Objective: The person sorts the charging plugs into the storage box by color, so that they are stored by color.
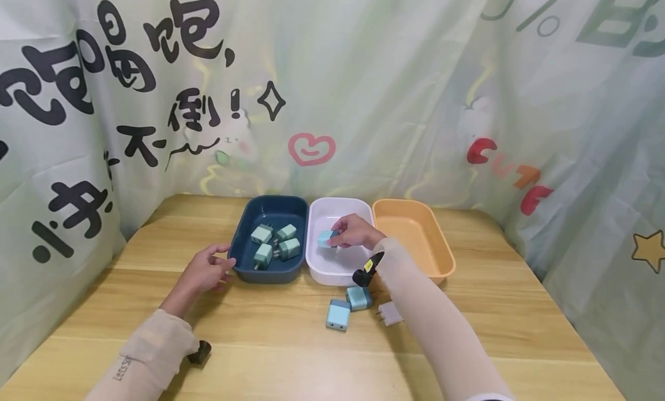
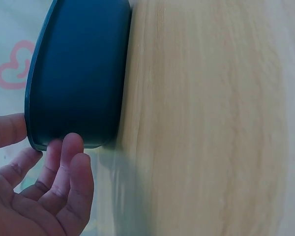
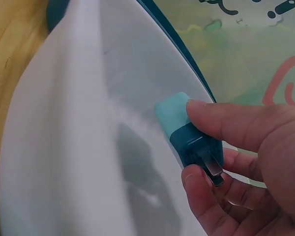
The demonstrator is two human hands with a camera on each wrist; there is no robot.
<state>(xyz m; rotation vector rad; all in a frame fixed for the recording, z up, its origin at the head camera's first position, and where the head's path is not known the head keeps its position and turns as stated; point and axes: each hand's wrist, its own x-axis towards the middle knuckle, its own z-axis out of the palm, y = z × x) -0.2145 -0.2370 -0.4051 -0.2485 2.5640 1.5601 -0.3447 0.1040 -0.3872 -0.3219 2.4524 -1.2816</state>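
Thumb and fingers of my right hand (image 1: pixel 355 231) pinch a light-blue charger plug (image 1: pixel 325 239) with a darker blue end, over the white tray (image 1: pixel 340 273). Its metal prongs show in the right wrist view, where the hand (image 3: pixel 250 162) holds the plug (image 3: pixel 174 112) above the tray's white surface. My left hand (image 1: pixel 205 270) touches the left side of the navy tray (image 1: pixel 272 278) with loosely bent fingers. In the left wrist view, fingertips of that hand (image 2: pixel 49 196) meet the corner of the navy tray (image 2: pixel 83 73).
Several pale green charger plugs (image 1: pixel 263 255) lie in the navy tray. An orange tray (image 1: pixel 415 233) stands at the right of the row. In front lie two blue plugs, one nearer (image 1: pixel 338 315) and one behind (image 1: pixel 358 298), and a white plug (image 1: pixel 391 313) partly hidden by the right sleeve.
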